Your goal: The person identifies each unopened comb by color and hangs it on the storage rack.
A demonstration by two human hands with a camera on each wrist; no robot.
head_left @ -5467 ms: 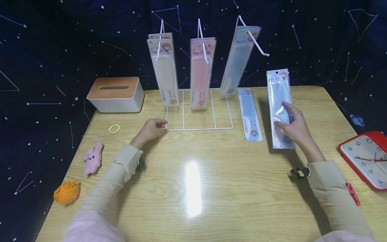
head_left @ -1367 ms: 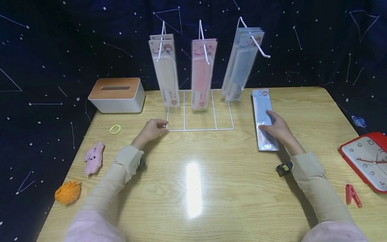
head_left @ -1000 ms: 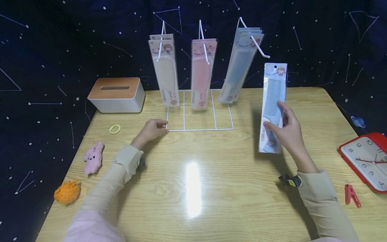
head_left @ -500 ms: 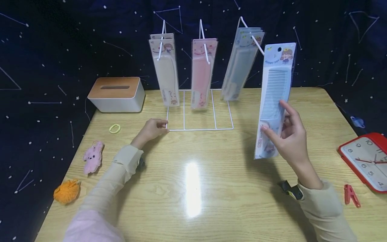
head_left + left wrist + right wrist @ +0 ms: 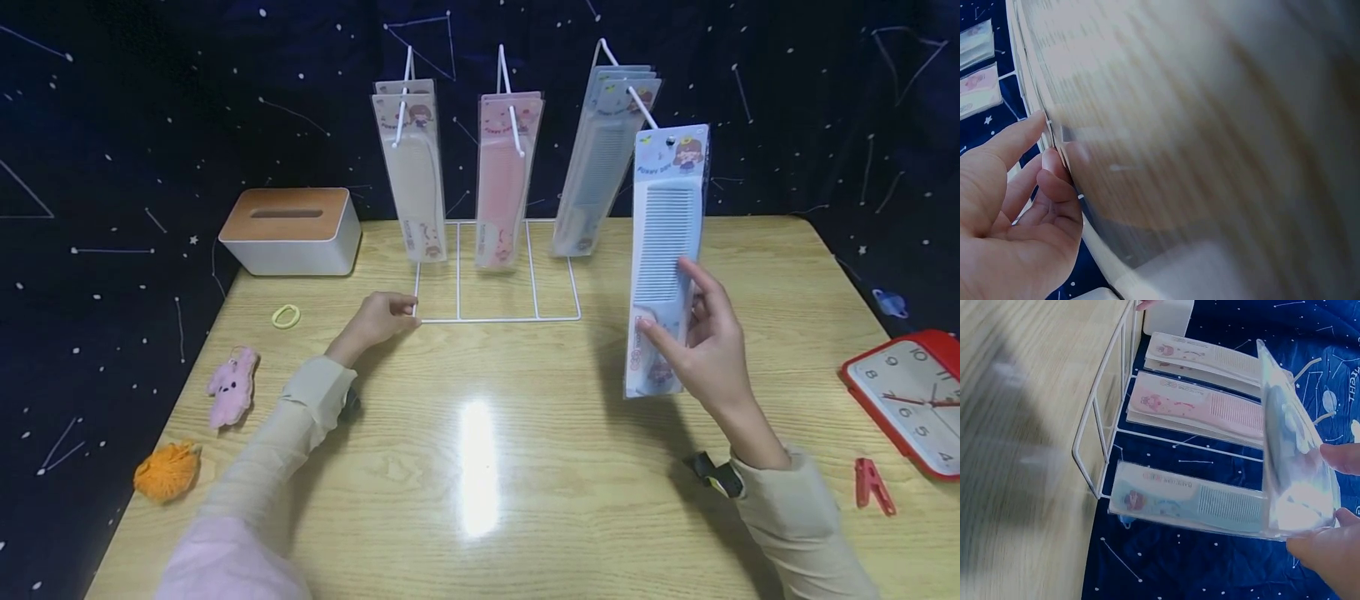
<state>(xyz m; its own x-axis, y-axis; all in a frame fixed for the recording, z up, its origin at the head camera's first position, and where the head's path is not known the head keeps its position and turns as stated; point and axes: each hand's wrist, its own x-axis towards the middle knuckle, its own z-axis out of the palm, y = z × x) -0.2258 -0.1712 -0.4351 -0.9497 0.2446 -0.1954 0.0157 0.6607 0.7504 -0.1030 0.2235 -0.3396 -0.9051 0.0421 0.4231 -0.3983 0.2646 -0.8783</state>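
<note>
In the head view, my right hand (image 5: 712, 350) grips a packaged blue comb (image 5: 666, 242) by its lower part, thumb in front. The comb stands nearly upright above the table, its punched hole close to the tip of the right hook (image 5: 643, 107). Packaged blue combs (image 5: 603, 167) hang on that hook, behind the held one. My left hand (image 5: 375, 321) pinches the front left corner of the white wire rack (image 5: 495, 320). In the left wrist view its thumb and fingers (image 5: 1055, 187) close at a thin edge; the rest there is blurred.
Packaged cream combs (image 5: 412, 183) and pink combs (image 5: 504, 183) hang on the other hooks. A tissue box (image 5: 292, 233), hair tie (image 5: 286, 317), pink plush toy (image 5: 232, 387) and orange yarn ball (image 5: 167, 471) lie left. A red clock (image 5: 911, 400) and red clip (image 5: 873, 486) are right.
Another blue comb was hung on the right hook. My right hand then picked the last blue comb off the table and raised it to the hook's tip. My left hand stayed on the rack.
</note>
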